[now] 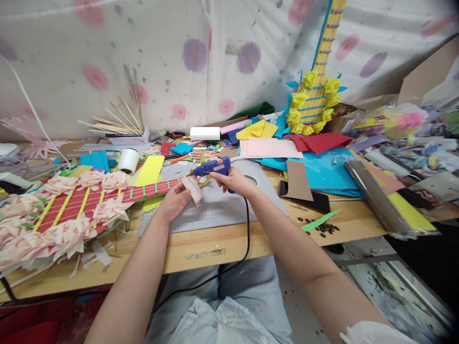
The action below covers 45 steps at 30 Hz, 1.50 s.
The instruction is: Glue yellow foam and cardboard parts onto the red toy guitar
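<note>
My right hand (234, 181) grips a blue hot glue gun (211, 167), its nozzle pointing left toward a small pink paper piece (194, 189). That piece is pinched in my left hand (174, 200). Both hands hover over a grey cutting mat (218, 210) on the wooden table (222, 243). Just left of my left hand lies a red paper guitar (82, 205) with yellow strings and pale pink paper flowers (111, 210). The gun's black cord (247, 224) runs off the table's front edge toward my lap.
A blue and yellow paper guitar with yellow flowers (315, 100) leans against the back cloth. Coloured paper sheets (272, 148), a white tape roll (128, 160), wooden skewers (118, 125), a phone (308, 199), a rolled film (373, 196) and dark seeds (322, 227) crowd the table.
</note>
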### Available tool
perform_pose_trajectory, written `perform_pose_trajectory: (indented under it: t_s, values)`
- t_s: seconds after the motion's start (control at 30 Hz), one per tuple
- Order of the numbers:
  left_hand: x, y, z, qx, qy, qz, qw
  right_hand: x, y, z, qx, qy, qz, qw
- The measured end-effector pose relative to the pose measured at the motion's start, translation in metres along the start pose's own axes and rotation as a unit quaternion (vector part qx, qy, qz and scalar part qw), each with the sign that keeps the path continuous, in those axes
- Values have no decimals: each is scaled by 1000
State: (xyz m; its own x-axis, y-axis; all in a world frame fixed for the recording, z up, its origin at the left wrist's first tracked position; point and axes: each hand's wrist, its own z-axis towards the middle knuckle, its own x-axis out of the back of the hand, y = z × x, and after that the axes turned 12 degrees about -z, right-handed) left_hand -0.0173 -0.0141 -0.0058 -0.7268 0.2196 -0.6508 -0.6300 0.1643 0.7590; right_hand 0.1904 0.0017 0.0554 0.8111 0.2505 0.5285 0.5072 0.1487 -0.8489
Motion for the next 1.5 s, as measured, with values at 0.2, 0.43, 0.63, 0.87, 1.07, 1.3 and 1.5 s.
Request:
perform_pose_trajectory:
  t_s: [0.2,0.43,0.63,0.87,1.07,1.3,1.5]
  values:
    - [-1,0,0,2,-10,-1,1000,1,3,1,-12,14,8,1000]
    - [-1,0,-1,6,-1,-9,1000,2,14,7,-15,16,1,1000]
    - [-1,1,-1,9,-4,-10,1000,4,15,5,-12,25,13,1000]
    - [0,0,0,5,-7,-3,1000,3,12,4,-8,14,-2,1000]
    - [-5,3,-2,6,-4,4,1000,4,1,-2,5,-2,-11,1000]
    - [-3,2,-1,-1,-7,16,1000,2,-9,-6,19,-10,-37,999]
    - [-1,1,0,-1,-11,20,1000,-1,-9,-5,30,-19,-13,999]
